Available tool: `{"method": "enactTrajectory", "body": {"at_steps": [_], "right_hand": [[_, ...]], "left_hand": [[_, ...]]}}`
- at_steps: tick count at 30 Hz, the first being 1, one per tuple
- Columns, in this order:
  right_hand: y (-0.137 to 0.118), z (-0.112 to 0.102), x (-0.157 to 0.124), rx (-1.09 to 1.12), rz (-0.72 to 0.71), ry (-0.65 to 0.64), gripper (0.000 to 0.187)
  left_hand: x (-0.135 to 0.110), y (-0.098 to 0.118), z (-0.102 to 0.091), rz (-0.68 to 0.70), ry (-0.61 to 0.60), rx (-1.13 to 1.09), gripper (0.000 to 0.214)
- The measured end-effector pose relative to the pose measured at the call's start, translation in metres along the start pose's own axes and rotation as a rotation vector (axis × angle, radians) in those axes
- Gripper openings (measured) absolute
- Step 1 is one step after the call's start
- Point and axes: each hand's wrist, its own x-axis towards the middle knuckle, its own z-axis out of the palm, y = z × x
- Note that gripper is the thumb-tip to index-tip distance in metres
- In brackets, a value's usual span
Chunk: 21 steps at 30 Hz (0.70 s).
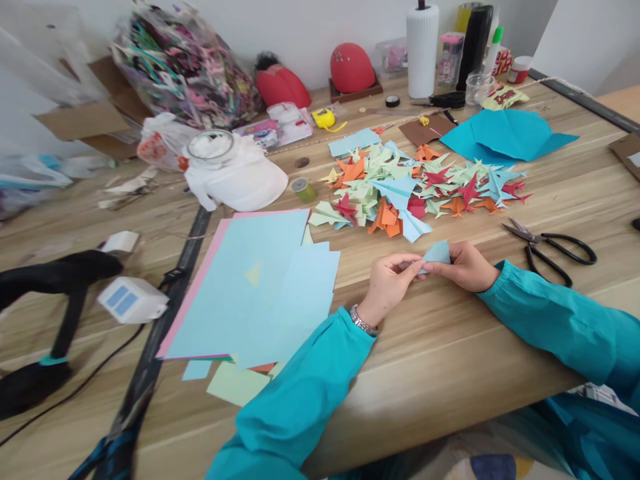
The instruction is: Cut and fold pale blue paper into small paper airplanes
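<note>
1. Both hands, left hand [387, 283] and right hand [465, 265], pinch a folded blue paper [436, 253] just above the worktop [450, 347].
2. Bare wood lies between them and the near edge; scissors [550, 248] sit right, paper sheets [255, 287] left.

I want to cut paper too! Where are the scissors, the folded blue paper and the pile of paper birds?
scissors [550, 244]: head view, on the pivot where the blades meet the handles.
folded blue paper [436, 253]: head view, on its top flap.
pile of paper birds [400, 190]: head view, on a blue bird.

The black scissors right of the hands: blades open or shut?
Open. The black scissors lie flat on the table, blades spread in a narrow V, handles apart, untouched by either hand.
</note>
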Motion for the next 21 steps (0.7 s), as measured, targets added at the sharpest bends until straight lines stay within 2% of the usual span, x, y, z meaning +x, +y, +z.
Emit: {"method": "enactTrajectory", "body": {"at_steps": [4,21], "right_hand": [[-0.0008,0.0003,0.0006,-0.066,0.005,0.049,0.044],[0.0017,-0.0023,0.0005,-0.049,0.038,-0.022,0.035]], "left_hand": [[0.0002,-0.0012,0.0007,0.005,0.014,0.007,0.023],[0.0002,-0.0003,0.0005,-0.02,0.041,-0.03,0.02]]}}
